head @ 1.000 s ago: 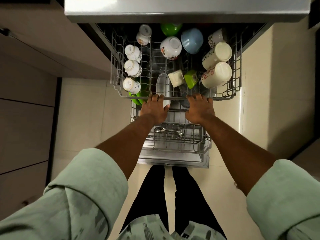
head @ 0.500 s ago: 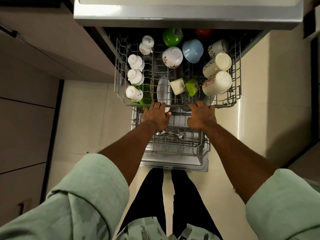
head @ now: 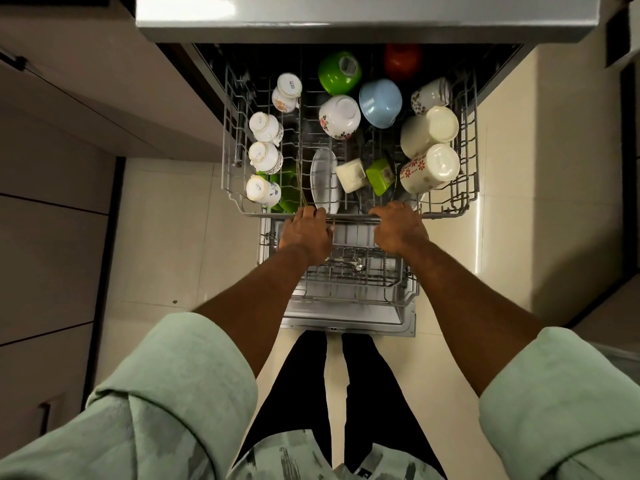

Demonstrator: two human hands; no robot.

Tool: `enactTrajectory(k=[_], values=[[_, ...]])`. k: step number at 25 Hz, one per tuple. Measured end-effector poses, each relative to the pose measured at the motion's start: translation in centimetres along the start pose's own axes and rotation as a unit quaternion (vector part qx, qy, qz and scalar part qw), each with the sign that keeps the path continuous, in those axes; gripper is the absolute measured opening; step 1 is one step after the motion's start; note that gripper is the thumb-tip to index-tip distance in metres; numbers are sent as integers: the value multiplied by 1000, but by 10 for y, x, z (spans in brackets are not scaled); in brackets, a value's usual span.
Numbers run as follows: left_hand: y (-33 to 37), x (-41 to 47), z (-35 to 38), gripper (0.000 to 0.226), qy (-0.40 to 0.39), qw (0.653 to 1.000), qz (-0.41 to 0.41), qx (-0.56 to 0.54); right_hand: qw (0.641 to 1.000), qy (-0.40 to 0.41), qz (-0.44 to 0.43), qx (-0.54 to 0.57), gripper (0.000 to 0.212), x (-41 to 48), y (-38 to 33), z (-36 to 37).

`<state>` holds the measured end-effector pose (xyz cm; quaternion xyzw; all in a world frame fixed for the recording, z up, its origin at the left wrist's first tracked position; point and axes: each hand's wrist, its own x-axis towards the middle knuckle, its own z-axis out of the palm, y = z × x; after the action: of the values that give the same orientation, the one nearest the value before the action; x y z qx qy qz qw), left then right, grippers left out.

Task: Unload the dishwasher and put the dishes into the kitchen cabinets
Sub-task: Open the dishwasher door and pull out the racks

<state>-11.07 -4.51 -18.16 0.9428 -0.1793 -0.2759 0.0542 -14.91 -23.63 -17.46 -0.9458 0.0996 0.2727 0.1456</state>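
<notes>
Gripping the front rail of the upper rack [head: 349, 218], you have both hands curled over the wire: left hand [head: 304, 233] near the middle, right hand [head: 398, 230] just beside it, fingers closed on the rail, probably so the loaded rack slides evenly. The rack sits out over the open dishwasher door [head: 346, 317], with the lower rack [head: 353, 275] beneath. Everything lies mouth-down or tilted, presumably to drain. You can count four small cups [head: 265, 128] down the left side, three tall mugs [head: 429, 131] on the right, four bowls behind, and one plate [head: 323, 180] on edge.
</notes>
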Motion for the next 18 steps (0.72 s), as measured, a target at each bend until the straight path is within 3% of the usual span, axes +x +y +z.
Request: enactTrajectory(k=[4,18], values=[[-3,-20,9,46,-23,997,15,73,999,-7,-27,-24,33,-12,3,19],[-5,-50,28,32,-79,991,21,109,997,-57,-29,43,31,-52,3,53]])
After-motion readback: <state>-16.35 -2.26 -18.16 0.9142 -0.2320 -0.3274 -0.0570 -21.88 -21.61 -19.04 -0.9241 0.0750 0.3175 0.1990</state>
